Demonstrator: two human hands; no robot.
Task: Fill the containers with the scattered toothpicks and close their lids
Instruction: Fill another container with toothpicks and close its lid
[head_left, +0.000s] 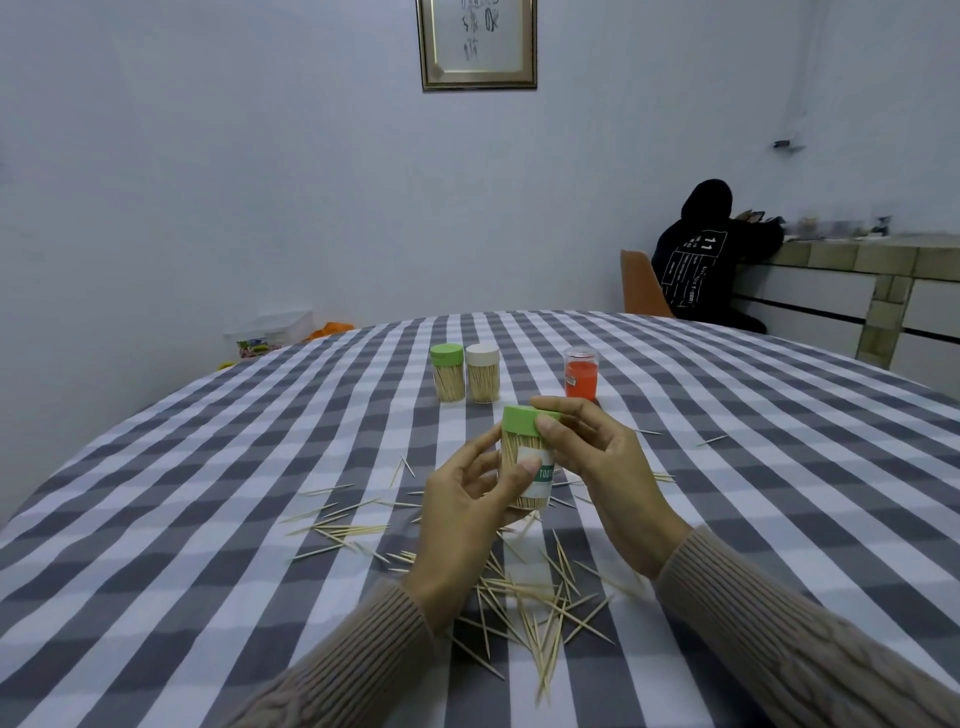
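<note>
Above the table I hold a clear toothpick container full of toothpicks, with a white and green label. My left hand grips its body from the left. My right hand pinches its green lid, which sits on top. Several loose toothpicks lie scattered on the checked tablecloth below and around my hands. Farther back stand a green-lidded container and a white-lidded container, both full and with lids on.
A small clear jar with an orange-red inside stands at the back right. The round table's checked cloth fills the view. A person in black sits at a counter far right. Boxes lie on the floor at back left.
</note>
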